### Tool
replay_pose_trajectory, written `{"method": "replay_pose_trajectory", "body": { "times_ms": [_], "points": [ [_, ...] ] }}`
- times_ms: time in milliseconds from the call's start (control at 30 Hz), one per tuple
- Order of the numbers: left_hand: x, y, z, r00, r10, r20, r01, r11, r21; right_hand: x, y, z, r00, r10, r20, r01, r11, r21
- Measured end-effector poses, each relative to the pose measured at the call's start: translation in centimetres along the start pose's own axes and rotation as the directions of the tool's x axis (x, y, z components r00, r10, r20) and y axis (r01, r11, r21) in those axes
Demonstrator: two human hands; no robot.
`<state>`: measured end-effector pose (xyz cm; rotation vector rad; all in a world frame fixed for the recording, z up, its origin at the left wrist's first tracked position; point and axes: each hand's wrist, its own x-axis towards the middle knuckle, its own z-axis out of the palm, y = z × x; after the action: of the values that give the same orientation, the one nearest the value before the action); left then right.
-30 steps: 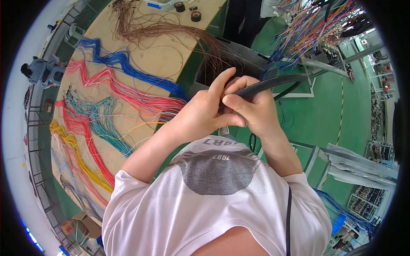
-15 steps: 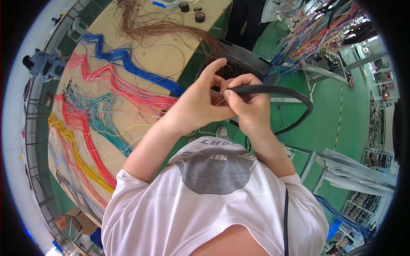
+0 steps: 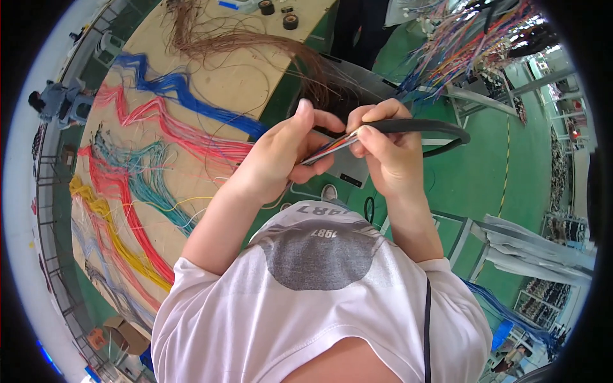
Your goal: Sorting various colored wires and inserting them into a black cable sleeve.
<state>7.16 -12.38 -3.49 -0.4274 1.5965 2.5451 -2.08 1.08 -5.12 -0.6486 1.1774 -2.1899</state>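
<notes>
In front of my chest, my right hand [image 3: 391,150] pinches the end of a thick black sleeve [image 3: 434,125] between thumb and fingers. The sleeve bends away in a loop to the right. Out of its end comes a thin bundle of coloured wires [image 3: 335,145], white, orange, red and dark among them. These wires run down to the left into my left hand [image 3: 281,150], whose fingers curl round them while the thumb points up. The wire ends are hidden by the left palm.
A round wooden table [image 3: 211,80] on the left carries blue wires [image 3: 185,96], red wires [image 3: 128,198], yellow wires [image 3: 115,223] and brown wires [image 3: 242,41]. Black tape rolls [image 3: 290,22] sit at its far edge. A person in dark trousers [image 3: 357,32] stands beyond, near hanging multicoloured wires [image 3: 460,51].
My hands have moved apart, the left to the lower left and the right to the right. A length of coloured wires now shows between them. The sleeve's loop has flattened.
</notes>
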Motion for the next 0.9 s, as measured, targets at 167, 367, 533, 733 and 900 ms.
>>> {"method": "replay_pose_trajectory", "body": {
  "times_ms": [167, 367, 533, 733, 900],
  "points": [
    [0.7, 0.9, -0.2, 0.977, -0.135, 0.164, 0.158, 0.978, -0.137, 1.2, -0.7, 0.3, 0.985, 0.168, -0.048, -0.166, 0.985, 0.036],
    [0.8, 1.8, -0.3, 0.939, -0.217, 0.266, 0.268, 0.948, -0.172, 2.5, -0.7, -1.6, 0.932, 0.342, 0.116, -0.353, 0.931, 0.095],
    [0.2, 1.8, -0.1, 0.985, -0.102, 0.143, 0.101, 0.995, 0.010, 2.4, -1.5, -0.4, 0.905, 0.401, 0.139, -0.424, 0.863, 0.273],
    [0.1, 1.8, 0.1, 0.997, -0.010, 0.077, -0.013, 0.957, 0.289, 2.3, -1.4, 0.7, 0.966, 0.253, 0.047, -0.255, 0.965, 0.055],
    [-0.3, 2.8, 0.3, 0.996, -0.074, 0.045, 0.050, 0.919, 0.391, 2.2, -1.2, 0.9, 0.981, 0.176, 0.084, -0.172, 0.984, -0.054]
  ]
}}
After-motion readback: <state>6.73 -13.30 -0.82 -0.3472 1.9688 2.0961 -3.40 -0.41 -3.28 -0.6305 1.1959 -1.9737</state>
